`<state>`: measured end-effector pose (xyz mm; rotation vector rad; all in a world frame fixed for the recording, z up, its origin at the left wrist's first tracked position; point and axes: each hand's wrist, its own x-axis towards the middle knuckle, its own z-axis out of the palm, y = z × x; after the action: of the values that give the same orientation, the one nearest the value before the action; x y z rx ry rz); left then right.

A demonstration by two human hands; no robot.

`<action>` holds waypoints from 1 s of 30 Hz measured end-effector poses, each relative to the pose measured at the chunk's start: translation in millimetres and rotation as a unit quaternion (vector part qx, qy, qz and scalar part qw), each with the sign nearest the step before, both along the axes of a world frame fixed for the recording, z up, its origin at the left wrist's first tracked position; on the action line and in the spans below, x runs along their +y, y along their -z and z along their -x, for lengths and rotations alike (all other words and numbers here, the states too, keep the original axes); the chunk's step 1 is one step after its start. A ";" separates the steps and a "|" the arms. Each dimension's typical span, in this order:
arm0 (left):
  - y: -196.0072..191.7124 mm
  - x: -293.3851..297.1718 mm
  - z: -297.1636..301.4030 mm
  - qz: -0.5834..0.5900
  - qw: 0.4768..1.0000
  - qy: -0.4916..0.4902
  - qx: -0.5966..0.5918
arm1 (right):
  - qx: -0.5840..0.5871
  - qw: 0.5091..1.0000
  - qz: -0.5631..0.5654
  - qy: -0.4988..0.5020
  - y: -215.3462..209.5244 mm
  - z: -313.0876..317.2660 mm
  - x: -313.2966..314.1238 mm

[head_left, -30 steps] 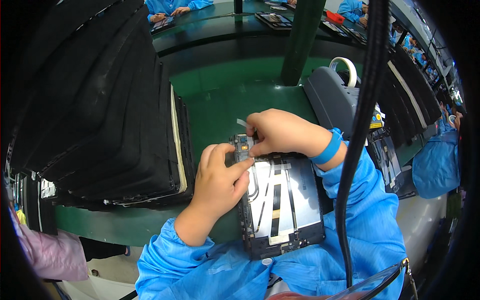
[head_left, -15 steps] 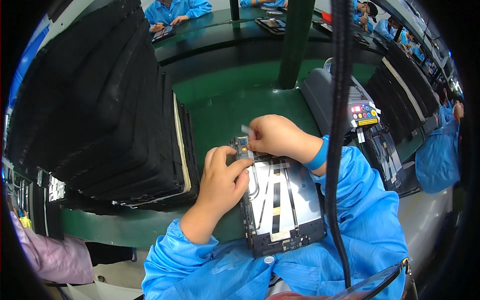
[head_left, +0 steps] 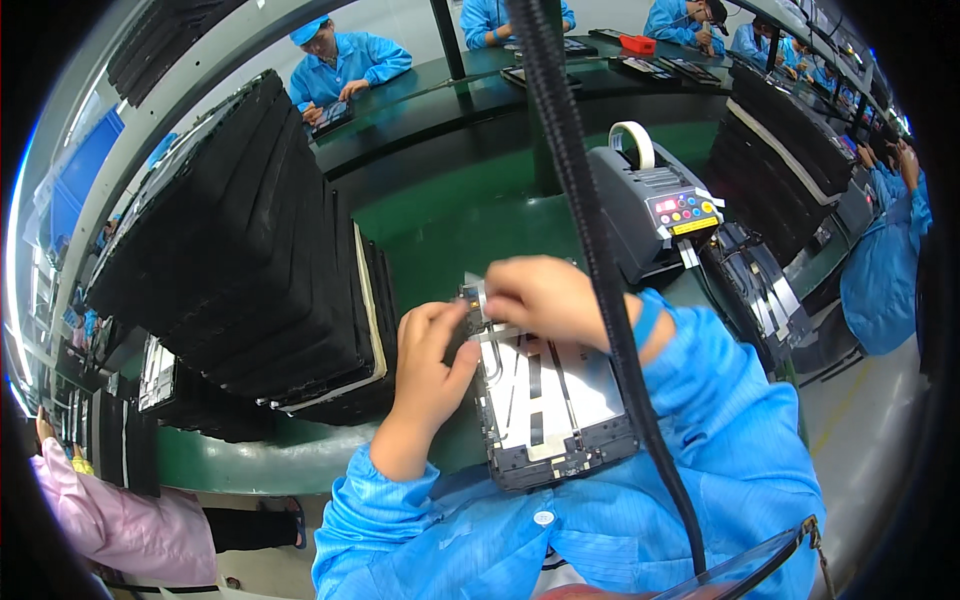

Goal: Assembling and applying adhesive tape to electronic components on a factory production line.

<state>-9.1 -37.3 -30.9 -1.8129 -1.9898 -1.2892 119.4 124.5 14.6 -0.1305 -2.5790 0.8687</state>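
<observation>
An opened tablet (head_left: pixel 515 390) lies in front of me, its silver battery area framed by black parts. My left hand (head_left: pixel 425 365) is at its upper left edge, thumb and forefinger apart, holding nothing. My right hand (head_left: pixel 545 300) is over the tablet's top end, its fingers drawn together and blurred by motion. A small translucent strip of tape (head_left: pixel 473 282) shows by the right fingertips, near the top left corner; the fingers hide where it meets them.
Left of me rises a tall stack of black padded trays (head_left: pixel 230 270). At right stand a grey tape dispenser (head_left: pixel 640 215), another opened tablet (head_left: pixel 755 290) and more stacked trays (head_left: pixel 775 165). A black cable (head_left: pixel 590 220) hangs across the view. A co-worker (head_left: pixel 345 65) sits opposite.
My head view has shifted, showing more of the far bench. The right hand and the tape have come lower over the tablet's top left corner. The left hand stays beside the edge.
</observation>
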 end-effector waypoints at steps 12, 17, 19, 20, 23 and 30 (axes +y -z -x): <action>-55.7 25.4 -66.1 0.054 0.983 0.173 0.014 | 0.123 0.965 0.189 0.134 13.0 -109.2 -27.3; -46.0 73.7 -55.0 0.102 0.964 0.246 -0.001 | 0.171 0.963 0.134 0.160 21.6 -124.0 -8.6; -51.1 91.7 -64.1 0.143 0.972 0.182 -0.034 | 0.175 0.938 0.198 0.225 31.4 -123.6 1.3; -50.8 100.3 -63.6 0.182 0.969 0.166 -0.006 | 0.173 0.938 0.199 0.224 39.4 -122.8 8.4; -37.4 111.1 -63.0 0.234 0.942 0.146 0.191 | 0.163 0.868 0.435 0.178 64.0 -119.9 25.2; -41.1 89.6 -46.4 0.245 0.947 0.113 0.172 | 0.045 0.926 0.336 0.167 47.3 -105.8 37.1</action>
<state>37.3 52.3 10.2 -2.3450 -2.0622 -0.4736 225.1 161.6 -32.8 -0.6824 -1.9838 1.5290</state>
